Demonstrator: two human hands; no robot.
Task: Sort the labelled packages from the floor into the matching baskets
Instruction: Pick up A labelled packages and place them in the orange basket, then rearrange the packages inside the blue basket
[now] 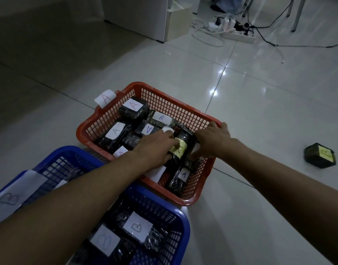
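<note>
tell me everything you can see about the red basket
The red basket is a rectangular plastic crate with lattice walls and a solid rolled rim. It sits upright on the tiled floor, its near corner beside the blue basket. A white paper tag marked A hangs on its far left rim. Inside lie several dark, shiny wrapped packages with A labels. The left hand and right hand both reach into it around a package with a yellow label.

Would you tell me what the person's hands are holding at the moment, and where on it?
Both hands, left hand and right hand, hold the yellow-labelled package in the red basket, one on each side around its label.
</note>
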